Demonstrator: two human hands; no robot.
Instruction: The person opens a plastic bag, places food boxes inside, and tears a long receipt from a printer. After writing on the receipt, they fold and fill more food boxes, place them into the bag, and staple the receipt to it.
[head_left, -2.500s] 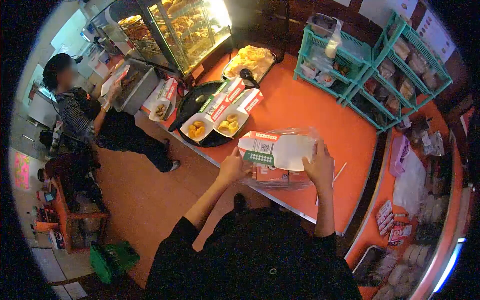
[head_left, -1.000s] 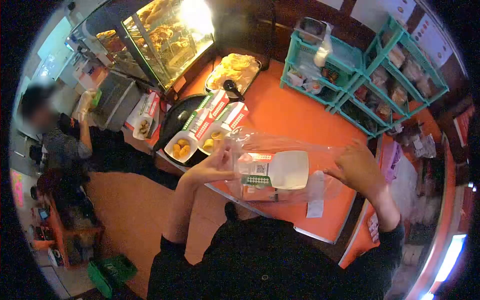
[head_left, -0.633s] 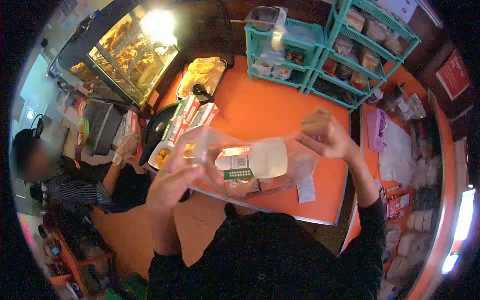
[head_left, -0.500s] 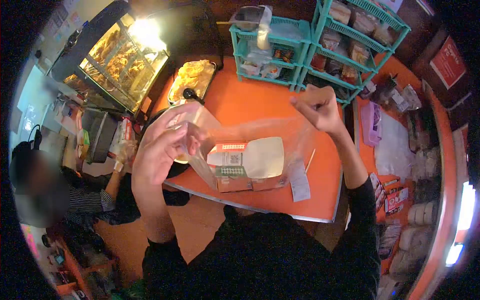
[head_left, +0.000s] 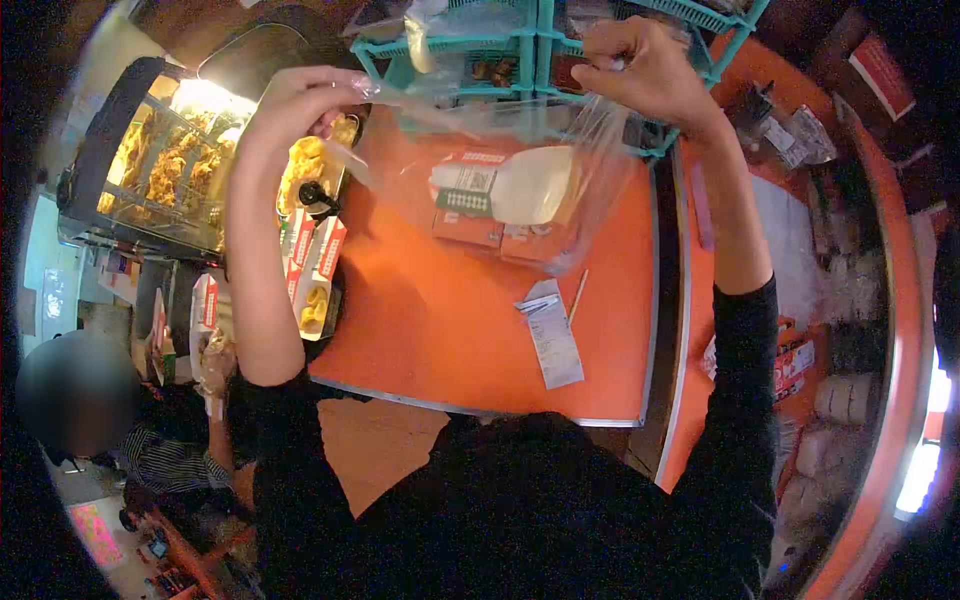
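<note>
My left hand, at the upper left, is closed in a pinch on one side of a clear plastic bag. My right hand, higher up on the right, has its fingers curled round the bag's other side. Stretched between them, the bag hangs over the orange counter. Inside it sit red-and-white printed boxes and a cream-coloured flat piece lying on top. A paper receipt rests on the counter below the bag, beside a thin wooden stick.
Turquoise baskets stand at the back. To the left are a lit display case of fried food, a tray of yellow food and printed cartons. A co-worker's gloved hand is at the lower left, near a carton.
Both hands have moved up and outward in view, lifting and stretching the bag. The boxes now appear farther back and away from the receipt. Cartons have come into view beside my left forearm.
</note>
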